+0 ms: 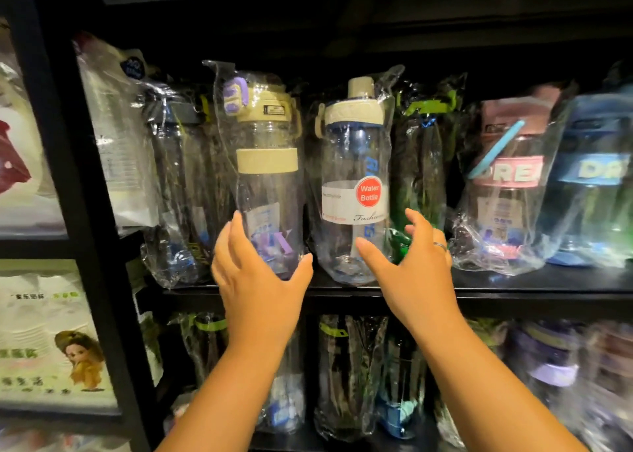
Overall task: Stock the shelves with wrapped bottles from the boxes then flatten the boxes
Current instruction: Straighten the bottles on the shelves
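Two wrapped clear bottles stand upright at the front of the black shelf (513, 282). The left one is a bottle with a beige band and purple handle (267, 164). The right one has a beige lid and a red "Water Bottle" sticker (354, 177). My left hand (255, 277) is spread in front of the beige-band bottle's base, fingers straight, thumb out to the right. My right hand (409, 263), with a ring, hovers with relaxed fingers around the sticker bottle's lower right side. Neither hand grips anything.
More wrapped bottles fill the row: dark ones (185, 191) at left, a green-capped one (424, 157), a pink one (507, 184) and a blue one (596, 177) at right. A lower shelf holds further bottles (349, 376). A black upright post (68, 177) divides off packaged goods at left.
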The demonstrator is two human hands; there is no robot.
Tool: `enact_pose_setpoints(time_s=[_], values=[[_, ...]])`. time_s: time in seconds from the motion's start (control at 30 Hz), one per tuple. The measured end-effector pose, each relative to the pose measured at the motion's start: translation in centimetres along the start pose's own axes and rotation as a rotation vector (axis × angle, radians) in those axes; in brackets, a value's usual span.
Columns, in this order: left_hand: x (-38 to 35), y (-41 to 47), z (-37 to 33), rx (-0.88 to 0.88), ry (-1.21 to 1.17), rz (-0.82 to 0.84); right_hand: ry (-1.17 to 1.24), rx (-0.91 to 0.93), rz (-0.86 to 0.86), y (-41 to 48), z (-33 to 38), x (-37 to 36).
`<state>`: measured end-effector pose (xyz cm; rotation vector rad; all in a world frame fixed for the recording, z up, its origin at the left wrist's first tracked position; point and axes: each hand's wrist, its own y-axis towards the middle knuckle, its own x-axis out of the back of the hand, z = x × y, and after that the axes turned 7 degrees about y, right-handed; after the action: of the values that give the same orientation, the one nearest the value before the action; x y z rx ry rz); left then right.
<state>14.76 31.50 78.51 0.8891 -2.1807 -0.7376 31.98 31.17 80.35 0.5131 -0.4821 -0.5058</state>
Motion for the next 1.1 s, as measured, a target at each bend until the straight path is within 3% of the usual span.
enact_pose_setpoints(time_s=[0.1,0.2,0.3,0.43,0.67,1.1], values=[[-1.2,-2.6,-2.7,-0.234,-0.105,-0.181,-0.041,0.048,-0.113,0.6,-2.3,2.9],[-3.8,-5.1,-7.2,-0.37,-0.261,0.034,-0.095,0.022,-0.203,2.1,-4.5,6.0],[-6.4,-6.1,-11.4,-0.294,-0.24,0.25,-0.136,-0.031,-0.241,3.5,-5.9,8.7],[-9.4,-5.1,-14.7,-0.09,-0.189,0.377,-0.177,-0.016,-0.255,4.7,-6.9,11.2],[-12.5,-3.2,-17.2,0.17,-0.178,0.358,-0.11,-0.004,-0.14,6.5,-8.5,12.5],[-15.3,-1.5,-17.5,0.31,0.024,0.24,-0.114,-0.032,0.014,8.9,-9.9,12.5]])
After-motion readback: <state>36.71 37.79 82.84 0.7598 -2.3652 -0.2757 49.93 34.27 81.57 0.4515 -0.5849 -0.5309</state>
